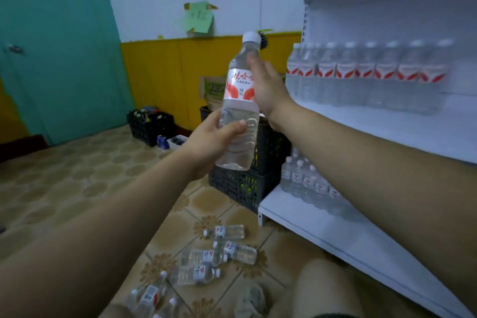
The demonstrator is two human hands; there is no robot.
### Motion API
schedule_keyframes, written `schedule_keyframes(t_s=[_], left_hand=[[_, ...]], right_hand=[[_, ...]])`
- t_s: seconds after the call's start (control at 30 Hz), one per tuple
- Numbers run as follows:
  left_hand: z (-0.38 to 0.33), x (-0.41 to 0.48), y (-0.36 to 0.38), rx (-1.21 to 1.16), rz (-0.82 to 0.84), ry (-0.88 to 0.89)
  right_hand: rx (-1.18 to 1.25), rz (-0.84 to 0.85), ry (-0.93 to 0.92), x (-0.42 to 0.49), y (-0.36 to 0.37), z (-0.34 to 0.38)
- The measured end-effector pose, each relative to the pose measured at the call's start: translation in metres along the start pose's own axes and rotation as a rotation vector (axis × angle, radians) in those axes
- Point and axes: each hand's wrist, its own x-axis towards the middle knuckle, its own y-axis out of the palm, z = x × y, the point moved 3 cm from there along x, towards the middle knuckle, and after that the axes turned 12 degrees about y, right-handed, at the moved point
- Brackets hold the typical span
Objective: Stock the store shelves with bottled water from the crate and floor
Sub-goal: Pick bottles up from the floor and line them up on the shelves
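A clear water bottle [240, 100] with a white cap and a red-and-white label is held upright in front of me. My left hand [211, 142] grips its lower half, thumb across the front. My right hand [265, 85] holds its upper part at the label from the right side. A row of the same bottles [366, 75] stands at the back of the white middle shelf [413, 131]. More bottles [307, 181] stand on the bottom shelf [322, 227]. Several bottles [206, 255] lie on the tiled floor below.
Stacked black crates [247, 183] stand on the floor by the shelf's left end, behind the held bottle. Another black crate [149, 124] and a cardboard box [214, 88] sit along the yellow wall. A teal door is at the left. My knee [325, 289] is low in view.
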Motion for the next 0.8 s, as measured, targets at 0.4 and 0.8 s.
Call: schedule_keyframes(t_s=[0.4,0.8], left_hand=[[0.029,0.063,0.13,-0.094,0.446,-0.087],[0.115,0.187,0.235,0.337,0.68,0.113]], right_hand=[[-0.259,-0.375,0.024,-0.023,-0.162,-0.001],[-0.245,-0.443,0.211,0.038,-0.292,-0.046]])
